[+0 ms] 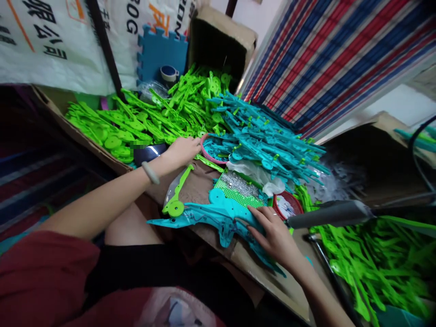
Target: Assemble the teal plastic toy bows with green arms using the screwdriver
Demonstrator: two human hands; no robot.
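My left hand [182, 151], with a pale bangle at the wrist, reaches to the left edge of a pink-rimmed basket [214, 159] of small teal parts. Its fingers look loosely extended, the tips partly hidden. My right hand [272, 229] lies with fingers spread on a long teal plastic piece [204, 213] with a pointed end and a round lobe. I see no firm grip there. A bright green arm with a disc [175, 207] sits against the teal piece near its pointed end. Under the far side is a green perforated tray [223, 188] holding small silvery pieces.
Green parts [136, 118] heap at the back left, and teal parts [265, 136] pile behind the tray. A red basket [289, 204] and a dark grey handheld tool [330, 213] stand at right. More green parts [368, 263] fill the right side. A cardboard box [231, 27] is behind.
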